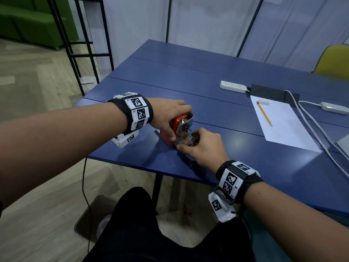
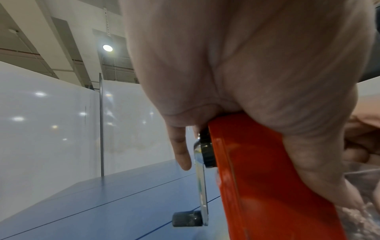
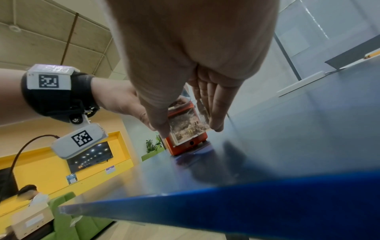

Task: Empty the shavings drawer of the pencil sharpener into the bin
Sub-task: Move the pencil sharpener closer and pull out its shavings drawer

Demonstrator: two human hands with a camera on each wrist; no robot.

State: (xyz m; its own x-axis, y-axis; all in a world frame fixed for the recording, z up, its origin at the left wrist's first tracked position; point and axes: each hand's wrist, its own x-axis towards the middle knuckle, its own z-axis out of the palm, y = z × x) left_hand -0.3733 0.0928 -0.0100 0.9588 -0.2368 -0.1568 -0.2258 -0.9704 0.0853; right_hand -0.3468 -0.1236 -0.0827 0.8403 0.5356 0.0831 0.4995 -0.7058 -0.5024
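Our left hand (image 1: 170,115) clamps the red sharpener (image 1: 174,127) on the tabletop (image 1: 207,87); our right hand (image 1: 203,146) pinches its half-out, heaped drawer (image 1: 186,141). Jerking or tilting it could spill shavings.

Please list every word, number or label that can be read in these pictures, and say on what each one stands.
"R2": beside a square marker on the right wristband.
"R1": lower on the same band.
Left wristband: tiny letters, too small to read.
Pencil sharpener: no text to be seen.
Wall notices and the box label: blurred, unreadable.
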